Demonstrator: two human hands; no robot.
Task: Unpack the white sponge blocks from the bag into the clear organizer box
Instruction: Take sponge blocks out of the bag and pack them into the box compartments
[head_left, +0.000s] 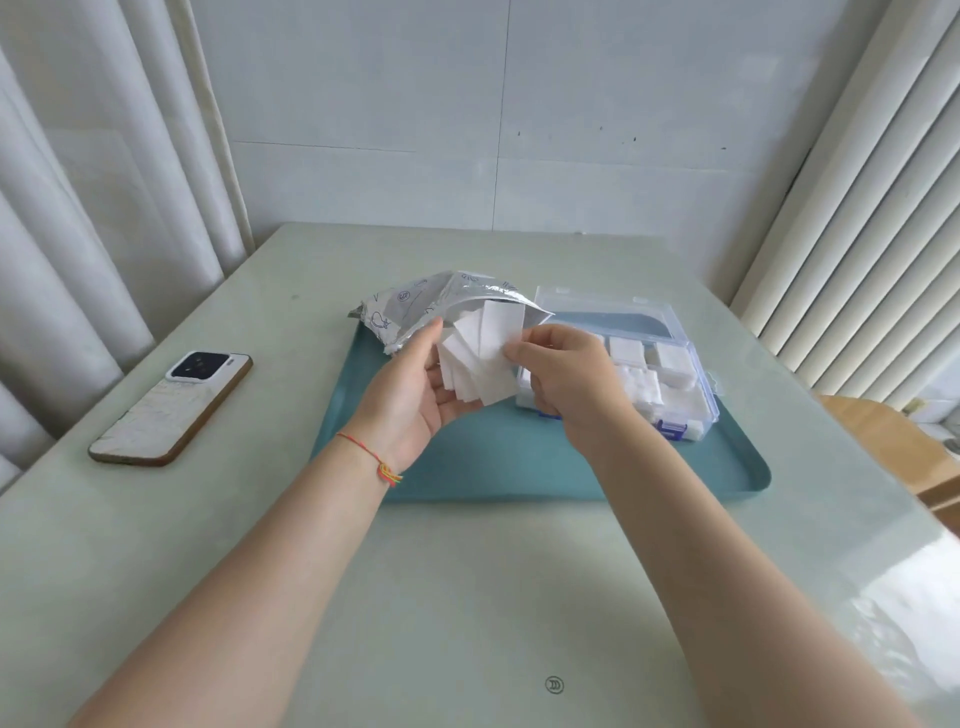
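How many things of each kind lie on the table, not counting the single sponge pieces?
Phone: 1
Tray: 1
Bag: 1, held at the left hand
Clear organizer box: 1
Total: 4
The right hand pinches the white sponge blocks sticking out of the bag.
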